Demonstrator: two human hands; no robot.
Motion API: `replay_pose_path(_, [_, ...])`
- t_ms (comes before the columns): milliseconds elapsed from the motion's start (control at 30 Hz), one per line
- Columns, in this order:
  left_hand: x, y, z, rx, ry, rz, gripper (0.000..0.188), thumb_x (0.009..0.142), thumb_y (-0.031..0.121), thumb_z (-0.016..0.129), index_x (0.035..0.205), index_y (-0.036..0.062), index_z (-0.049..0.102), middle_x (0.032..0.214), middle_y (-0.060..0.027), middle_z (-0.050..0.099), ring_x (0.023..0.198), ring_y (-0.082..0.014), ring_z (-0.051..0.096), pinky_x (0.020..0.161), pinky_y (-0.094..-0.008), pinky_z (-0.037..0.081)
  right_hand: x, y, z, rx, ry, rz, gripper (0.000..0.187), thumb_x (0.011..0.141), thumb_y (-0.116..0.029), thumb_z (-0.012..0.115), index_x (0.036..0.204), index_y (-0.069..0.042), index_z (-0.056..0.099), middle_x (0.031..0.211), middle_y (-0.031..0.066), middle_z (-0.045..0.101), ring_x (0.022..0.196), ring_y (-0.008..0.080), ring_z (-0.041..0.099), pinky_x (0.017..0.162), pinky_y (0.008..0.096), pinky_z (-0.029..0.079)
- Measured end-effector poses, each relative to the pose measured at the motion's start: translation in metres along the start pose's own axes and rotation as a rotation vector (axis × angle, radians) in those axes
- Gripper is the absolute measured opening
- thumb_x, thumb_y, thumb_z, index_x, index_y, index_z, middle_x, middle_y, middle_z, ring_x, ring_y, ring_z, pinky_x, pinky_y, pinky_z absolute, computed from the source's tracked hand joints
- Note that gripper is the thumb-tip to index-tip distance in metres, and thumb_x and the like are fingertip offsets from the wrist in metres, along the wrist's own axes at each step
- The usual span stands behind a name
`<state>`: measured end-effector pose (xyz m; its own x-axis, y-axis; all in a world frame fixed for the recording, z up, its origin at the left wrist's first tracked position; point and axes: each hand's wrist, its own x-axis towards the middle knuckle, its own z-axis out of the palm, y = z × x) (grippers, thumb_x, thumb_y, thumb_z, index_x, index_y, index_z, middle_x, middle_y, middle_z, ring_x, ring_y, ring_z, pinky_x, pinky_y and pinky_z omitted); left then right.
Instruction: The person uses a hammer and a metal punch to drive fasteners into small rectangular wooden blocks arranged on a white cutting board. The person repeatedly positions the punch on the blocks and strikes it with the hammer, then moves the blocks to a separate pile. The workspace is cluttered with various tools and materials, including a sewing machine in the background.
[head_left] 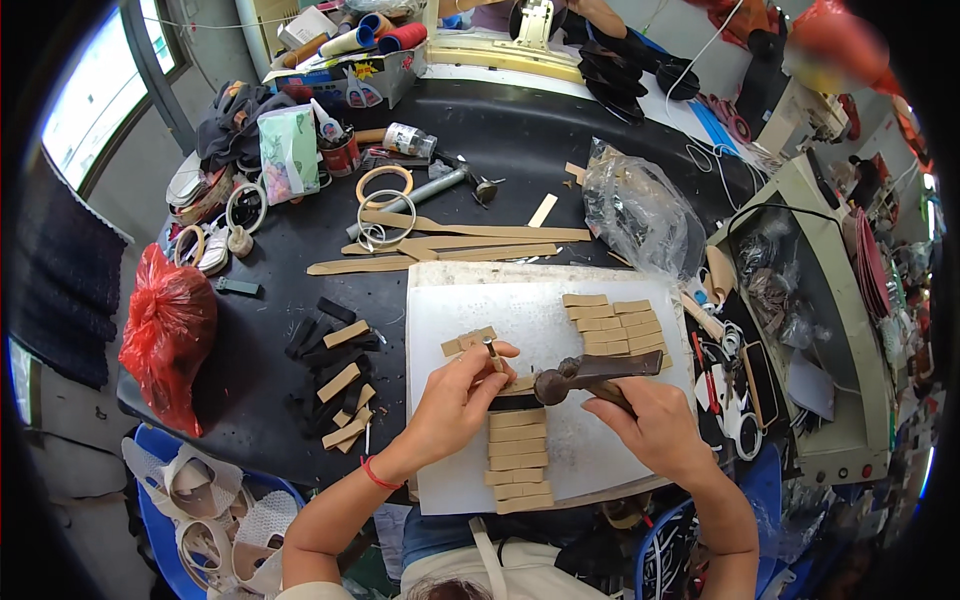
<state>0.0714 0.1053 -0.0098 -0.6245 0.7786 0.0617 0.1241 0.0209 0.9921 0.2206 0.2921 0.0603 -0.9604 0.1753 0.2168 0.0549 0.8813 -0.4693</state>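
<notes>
My left hand (448, 402) pinches a slim metal punch (490, 346), held near upright over a small tan strip (522, 383) on the white board (450, 470). In my right hand (652, 428) is the handle of a hammer (628, 365). Its dark head hovers just right of my left fingers and hides part of the strip. A short black strip (512, 401) lies below the fingers. Nearer me runs a column of tan pieces (518, 447). Farther right sit more tan pieces (598, 325) in two columns, and a few (468, 341) lie beyond my left hand.
Loose tan and black pieces (340, 382) lie left of the board. Beyond it are long tan straps (480, 232), tape rings (385, 195) and a clear plastic bag (640, 205). A red bag (168, 335) stands far left. Scissors (745, 420) lie at right.
</notes>
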Motion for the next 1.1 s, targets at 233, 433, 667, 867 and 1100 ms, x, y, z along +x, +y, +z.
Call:
replay_pose_path(233, [-0.008,-0.002,0.005,0.353,-0.002,0.208,0.021,0.09,-0.005,0.054,0.11,0.0004,0.055,0.1,-0.0127,0.062,0.09,-0.0287,0.066,0.075,-0.0331,0.052,0.011,-0.013,-0.017,0.033,0.045,0.061,0.021,0.086,-0.02,0.072,0.093,-0.001,0.064,0.069,0.0127,0.064,0.054,0.026,0.061,0.052,0.0336,0.047])
replay_pose_path(433, [-0.006,0.003,0.008,0.517,-0.028,0.229,0.018,0.088,-0.002,0.058,0.106,0.0007,0.054,0.101,-0.016,0.061,0.088,-0.034,0.065,0.069,-0.0369,0.052,0.032,-0.027,-0.03,-0.255,0.015,-0.297,0.026,0.087,-0.025,0.07,0.085,-0.003,0.058,0.061,0.013,0.059,0.047,0.0281,0.057,0.044,0.0364,0.044])
replay_pose_path(667, [0.008,-0.01,0.009,0.062,0.163,0.008,0.013,0.092,0.005,0.061,0.096,-0.0019,0.05,0.093,-0.0122,0.066,0.088,-0.0183,0.069,0.074,-0.029,0.057,0.017,0.009,0.003,-0.191,-0.047,-0.094,0.036,0.087,-0.034,0.068,0.077,-0.005,0.049,0.057,0.0117,0.056,0.052,0.0337,0.058,0.045,0.0408,0.044])
replay_pose_path(867, [0.001,-0.003,0.011,0.019,0.16,-0.06,0.014,0.093,0.005,0.059,0.103,-0.0026,0.054,0.096,-0.0123,0.069,0.091,-0.0153,0.068,0.079,-0.0274,0.056,0.005,0.017,0.018,-0.158,-0.083,-0.038,0.035,0.088,-0.035,0.066,0.079,-0.005,0.049,0.055,0.0125,0.057,0.05,0.033,0.059,0.045,0.0416,0.045])
replay_pose_path(1100, [0.001,-0.004,0.012,0.039,0.165,-0.035,0.011,0.092,0.002,0.059,0.098,-0.0046,0.053,0.091,-0.012,0.068,0.086,-0.0166,0.069,0.075,-0.0294,0.056,0.004,0.019,0.019,-0.149,-0.084,-0.072,0.034,0.089,-0.034,0.065,0.08,-0.005,0.049,0.055,0.0132,0.057,0.049,0.0328,0.058,0.043,0.0417,0.045])
